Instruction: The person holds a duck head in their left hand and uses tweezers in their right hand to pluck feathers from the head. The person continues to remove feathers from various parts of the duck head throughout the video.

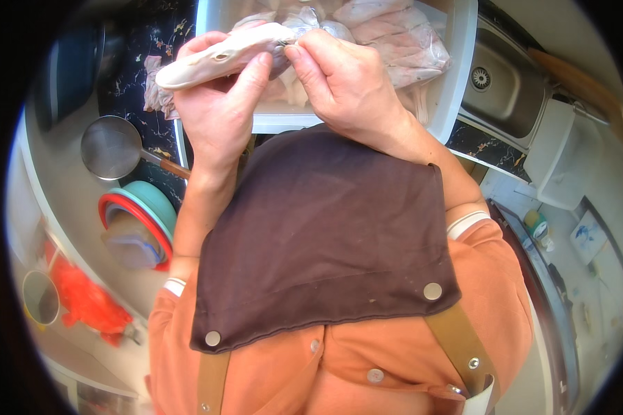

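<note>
My left hand (pixel 215 111) grips a pale, plucked duck head (pixel 197 66), its bill pointing left and a nostril hole visible. Pinched together, the thumb and forefinger of my right hand (pixel 345 85) meet the base of the head, where a small dark thing shows at the fingertips; whether it is a tool or part of the head I cannot tell. Both hands are above a pale plastic tub (pixel 462 78) of cloudy liquid. Raw, pale poultry pieces (pixel 394 36) lie in it, some seemingly inside a clear bag (pixel 433 59).
Left of the tub, crumpled pale pieces (pixel 156 88) lie on the black marbled counter (pixel 127 62). A round metal strainer or pan (pixel 111 148) and stacked basins (pixel 153 207) are farther down on the left. On the right is a stainless steel sink (pixel 503 88) beside a translucent container (pixel 555 150).
</note>
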`<state>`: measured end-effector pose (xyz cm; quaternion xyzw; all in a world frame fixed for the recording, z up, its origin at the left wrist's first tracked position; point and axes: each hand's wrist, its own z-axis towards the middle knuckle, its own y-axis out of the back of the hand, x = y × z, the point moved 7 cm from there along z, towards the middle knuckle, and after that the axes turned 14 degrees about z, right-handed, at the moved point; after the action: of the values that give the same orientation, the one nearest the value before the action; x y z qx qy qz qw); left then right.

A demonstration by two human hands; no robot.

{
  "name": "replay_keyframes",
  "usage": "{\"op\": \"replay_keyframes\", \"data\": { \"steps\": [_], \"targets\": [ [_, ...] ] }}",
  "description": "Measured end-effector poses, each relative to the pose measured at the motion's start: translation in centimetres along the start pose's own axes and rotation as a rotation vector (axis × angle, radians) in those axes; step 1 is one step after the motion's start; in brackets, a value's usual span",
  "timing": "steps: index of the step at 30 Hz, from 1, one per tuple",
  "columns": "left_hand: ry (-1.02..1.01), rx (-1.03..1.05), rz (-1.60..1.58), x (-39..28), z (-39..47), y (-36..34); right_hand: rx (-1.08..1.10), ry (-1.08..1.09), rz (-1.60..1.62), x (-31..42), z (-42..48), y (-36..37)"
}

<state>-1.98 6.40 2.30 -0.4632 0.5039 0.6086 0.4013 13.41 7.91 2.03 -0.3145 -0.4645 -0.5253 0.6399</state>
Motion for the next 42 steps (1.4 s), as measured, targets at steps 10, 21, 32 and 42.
{"op": "replay_keyframes", "data": {
  "steps": [10, 21, 32, 42],
  "targets": [
    [0.012, -0.022, 0.007, 0.18, -0.05, 0.06, 0.017, 0.009, -0.032, -0.07, -0.06, -0.23],
    [0.007, -0.027, 0.053, 0.16, 0.2, 0.09, 0.056, 0.023, -0.108, -0.12, 0.01, -0.26],
    [0.004, -0.023, 0.026, 0.19, 0.2, 0.06, 0.061, 0.005, -0.08, -0.2, -0.01, -0.35],
    [0.019, -0.027, 0.007, 0.02, 0.19, -0.15, 0.051, 0.029, -0.095, -0.11, 0.04, -0.36]
  ]
}}
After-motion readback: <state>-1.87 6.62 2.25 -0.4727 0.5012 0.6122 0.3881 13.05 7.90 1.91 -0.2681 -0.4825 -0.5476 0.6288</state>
